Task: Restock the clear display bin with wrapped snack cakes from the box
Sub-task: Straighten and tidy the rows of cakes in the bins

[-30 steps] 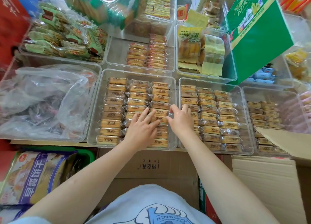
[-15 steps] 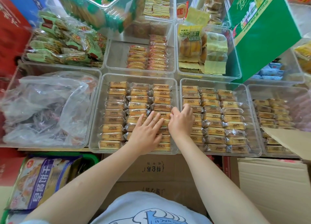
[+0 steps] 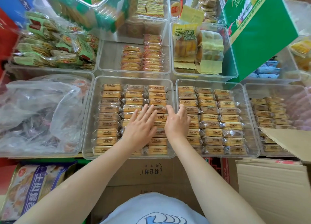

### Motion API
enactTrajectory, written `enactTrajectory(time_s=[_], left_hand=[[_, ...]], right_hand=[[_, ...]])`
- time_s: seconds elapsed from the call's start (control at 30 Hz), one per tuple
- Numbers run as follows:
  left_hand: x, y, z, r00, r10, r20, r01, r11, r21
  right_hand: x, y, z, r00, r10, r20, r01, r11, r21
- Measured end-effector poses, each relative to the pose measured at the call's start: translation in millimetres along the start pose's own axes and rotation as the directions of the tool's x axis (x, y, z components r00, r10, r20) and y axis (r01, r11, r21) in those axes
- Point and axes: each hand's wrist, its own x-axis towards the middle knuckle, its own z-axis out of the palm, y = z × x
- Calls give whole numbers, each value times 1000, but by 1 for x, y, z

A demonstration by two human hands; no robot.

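Observation:
A clear display bin [image 3: 90, 116] in the middle holds three rows of wrapped snack cakes [image 3: 111, 109]. My left hand [image 3: 140, 127] lies flat with straight fingers on the middle and right rows. My right hand [image 3: 176, 122] rests beside it over the bin's right wall, fingers extended, touching cakes on both sides. Neither hand holds a cake. A cardboard box [image 3: 272, 190] stands open at the lower right, its flap [image 3: 289, 139] overlapping a bin; its inside is hidden.
A second clear bin [image 3: 250, 119] of the same cakes sits right of the first. A bin with a crumpled plastic bag [image 3: 38, 109] is on the left. More snack bins fill the back row. A green carton [image 3: 259, 30] leans at the upper right.
Both hands have flattened and slid slightly forward over the cakes; the fingers are straighter than before. The camera has tilted down a little.

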Motion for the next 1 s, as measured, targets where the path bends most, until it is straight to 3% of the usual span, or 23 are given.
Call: enactTrajectory(time_s=[0.2, 0.27, 0.4, 0.57, 0.8, 1.0], left_hand=[[8, -1, -7, 993, -14, 120, 6, 998, 68], [9, 1, -13, 995, -28, 99, 22, 998, 61], [32, 14, -23, 997, -31, -71, 35, 998, 59], [45, 15, -4, 997, -58, 54, 51, 991, 124], [44, 14, 2, 995, -69, 65, 60, 990, 127], [35, 19, 3, 996, -81, 30, 77, 989, 126]], right_hand=[[1, -1, -1, 998, 45, 36, -45, 999, -9], [1, -1, -1, 998, 45, 37, -45, 999, 4], [1, 1, 2, 998, 47, -49, -42, 995, 88], [0, 3, 1, 998, 43, -42, -38, 993, 112], [1, 3, 1, 999, 37, -26, -34, 995, 92], [0, 4, -5, 996, 12, -87, 7, 977, 213]])
